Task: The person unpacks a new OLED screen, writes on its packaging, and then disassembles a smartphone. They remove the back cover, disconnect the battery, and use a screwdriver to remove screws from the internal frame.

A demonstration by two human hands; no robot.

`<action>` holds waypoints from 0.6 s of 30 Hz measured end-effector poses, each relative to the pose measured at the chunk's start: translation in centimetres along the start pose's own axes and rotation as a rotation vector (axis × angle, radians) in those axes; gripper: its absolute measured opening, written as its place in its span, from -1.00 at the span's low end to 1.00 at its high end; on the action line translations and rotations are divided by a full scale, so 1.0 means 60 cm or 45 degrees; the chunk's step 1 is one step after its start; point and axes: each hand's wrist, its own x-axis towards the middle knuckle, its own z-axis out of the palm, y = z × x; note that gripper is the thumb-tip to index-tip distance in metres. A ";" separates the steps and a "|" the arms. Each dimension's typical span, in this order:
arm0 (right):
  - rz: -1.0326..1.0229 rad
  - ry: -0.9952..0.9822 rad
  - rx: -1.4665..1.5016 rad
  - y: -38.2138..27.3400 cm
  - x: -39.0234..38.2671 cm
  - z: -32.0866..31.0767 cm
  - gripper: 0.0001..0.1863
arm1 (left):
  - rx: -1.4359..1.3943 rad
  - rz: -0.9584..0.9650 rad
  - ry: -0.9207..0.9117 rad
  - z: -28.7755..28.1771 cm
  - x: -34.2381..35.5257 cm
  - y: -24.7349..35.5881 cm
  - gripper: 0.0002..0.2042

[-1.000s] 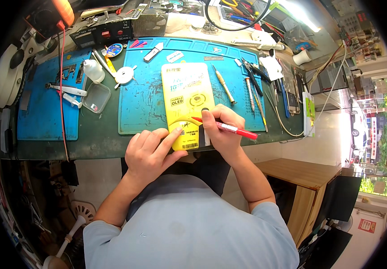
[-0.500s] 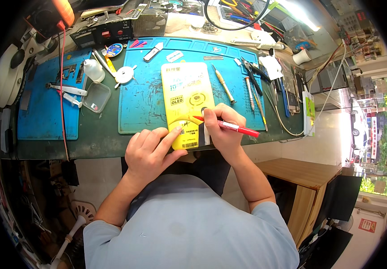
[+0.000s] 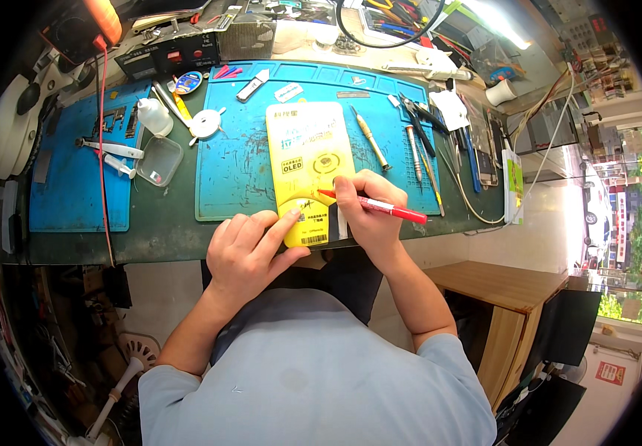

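Observation:
A flat yellow box (image 3: 302, 152) with printed panels lies on the front edge of the blue mat, its near end reaching past it toward me. My left hand (image 3: 243, 245) rests on the box's lower left corner, index finger stretched over the printing and thumb apart, gripping nothing. In my right hand (image 3: 369, 212) is a red marker pen (image 3: 391, 209), pinched between thumb and fingers. Its tip points left and meets the box's face just above a curved dark line, near some faint handwritten strokes. Whether the tip presses on the surface I cannot tell.
Right of the box lie a precision screwdriver (image 3: 370, 140), black-handled pliers (image 3: 416, 123) and tweezers. To the left stand a white squeeze bottle (image 3: 155, 119), a clear plastic tray (image 3: 160, 162) and a syringe (image 3: 116, 163). A wooden cabinet (image 3: 495, 286) stands right of my arm.
The red marker and my right hand have shifted very slightly left and up over the box. My left hand and the box stay almost where they were.

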 end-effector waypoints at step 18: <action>0.202 0.067 0.046 0.000 -0.008 0.000 -0.75 | 0.010 0.005 0.002 0.001 0.000 -0.002 -0.53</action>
